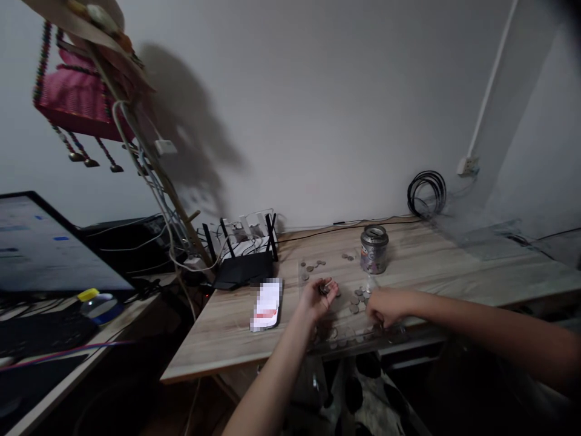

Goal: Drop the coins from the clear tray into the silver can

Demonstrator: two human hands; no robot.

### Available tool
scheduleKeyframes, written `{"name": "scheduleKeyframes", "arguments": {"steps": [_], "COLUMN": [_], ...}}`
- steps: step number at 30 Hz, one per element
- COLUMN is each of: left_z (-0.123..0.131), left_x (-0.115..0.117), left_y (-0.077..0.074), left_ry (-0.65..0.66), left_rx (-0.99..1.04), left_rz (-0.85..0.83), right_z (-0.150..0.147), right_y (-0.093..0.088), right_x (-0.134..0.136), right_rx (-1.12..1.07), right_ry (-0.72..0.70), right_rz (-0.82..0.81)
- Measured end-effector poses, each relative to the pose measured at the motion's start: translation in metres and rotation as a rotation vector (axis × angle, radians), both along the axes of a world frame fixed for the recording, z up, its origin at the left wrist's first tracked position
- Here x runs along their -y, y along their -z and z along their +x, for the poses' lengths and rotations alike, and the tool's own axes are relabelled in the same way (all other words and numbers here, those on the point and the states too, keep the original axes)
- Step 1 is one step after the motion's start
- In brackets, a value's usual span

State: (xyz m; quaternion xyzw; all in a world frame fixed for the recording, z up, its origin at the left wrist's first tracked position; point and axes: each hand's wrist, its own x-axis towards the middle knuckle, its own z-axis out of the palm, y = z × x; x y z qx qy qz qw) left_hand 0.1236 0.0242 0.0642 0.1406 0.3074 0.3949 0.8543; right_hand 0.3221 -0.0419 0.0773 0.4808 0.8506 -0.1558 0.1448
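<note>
My left hand (319, 297) is turned palm up above the wooden table, its fingers curled round a few coins (324, 290). To its right, my right hand (385, 306) reaches down with bent fingers pressed together; whatever they pinch is hidden. Several loose silver coins (354, 308) lie between the two hands, and more are scattered behind and in front of them. A clear plastic sheet or shallow tray (358, 346) seems to lie under the coins. Beyond my right hand stands a round, printed money tin (374, 249) with a grey top.
A lit phone (267, 304) lies left of my left hand. Behind it sits a black router (245, 269) with upright antennas. Coiled black cable (426, 192) leans on the wall at the back right. A monitor (49, 248) stands on the other desk at left.
</note>
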Motion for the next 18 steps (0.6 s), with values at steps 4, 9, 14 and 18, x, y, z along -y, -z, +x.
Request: {"name": "scheduleKeyframes", "arguments": {"steps": [4, 9, 14, 18], "left_z": [0.001, -0.005, -0.007, -0.004], "left_x": [-0.003, -0.013, -0.024, -0.027], "left_y": [0.002, -0.001, -0.003, -0.001], "left_ry": [0.029, 0.047, 0.051, 0.051], "left_rx": [-0.010, 0.001, -0.008, -0.012], "left_rz": [0.002, 0.029, 0.035, 0.038], "right_z": [-0.003, -0.008, -0.007, -0.005], "right_y": [0.001, 0.002, 0.002, 0.004], "right_x": [-0.007, -0.008, -0.005, -0.010], "right_rx": [0.097, 0.066, -0.169, -0.143], "right_ry": [-0.002, 0.034, -0.025, -0.039], "right_rz": [-0.076, -0.151, -0.096, -0.166]}}
